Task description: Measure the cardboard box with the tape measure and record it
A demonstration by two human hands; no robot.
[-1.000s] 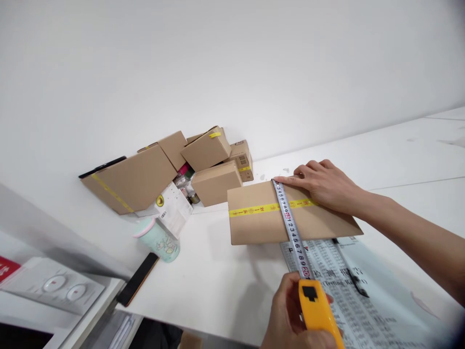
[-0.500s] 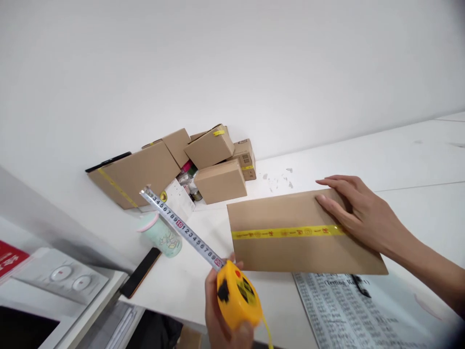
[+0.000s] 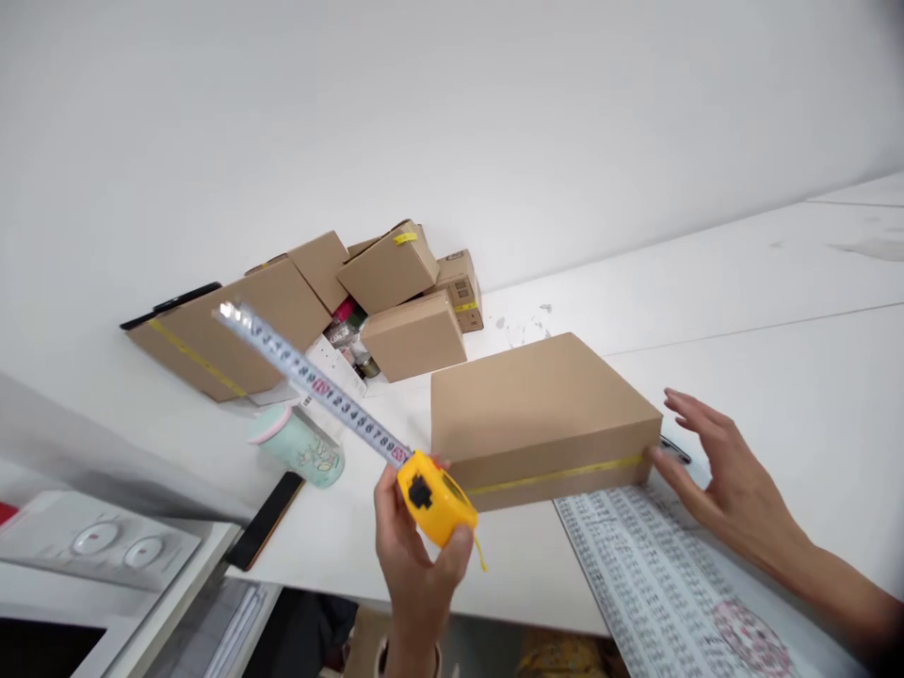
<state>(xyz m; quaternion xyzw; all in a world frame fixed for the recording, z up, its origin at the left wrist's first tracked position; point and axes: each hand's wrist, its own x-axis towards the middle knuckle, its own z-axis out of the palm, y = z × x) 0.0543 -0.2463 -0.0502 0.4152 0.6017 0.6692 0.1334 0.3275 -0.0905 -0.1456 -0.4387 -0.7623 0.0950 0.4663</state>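
Note:
My left hand grips a yellow tape measure low in the middle of the view. Its metal blade is drawn out toward the upper left, the numbers past 20 lying inside the case, and its tip is blurred. A flat brown cardboard box lies on the white table just right of the tape measure, with yellow tape along its near side. At the box's right end is my right hand, fingers stretched and apart. Its thumb is at the box's near right corner; whether it touches I cannot tell.
Several cardboard boxes are piled against the wall at the back left. A mint cup with a pink lid stands before them, near a dark flat object. A printed sheet lies partly beneath the box, and a white appliance is at left.
The box has gone from tilted up, its taped side facing me, to lying flat. My right hand has let go of it. The tape measure has shifted up and left in view.

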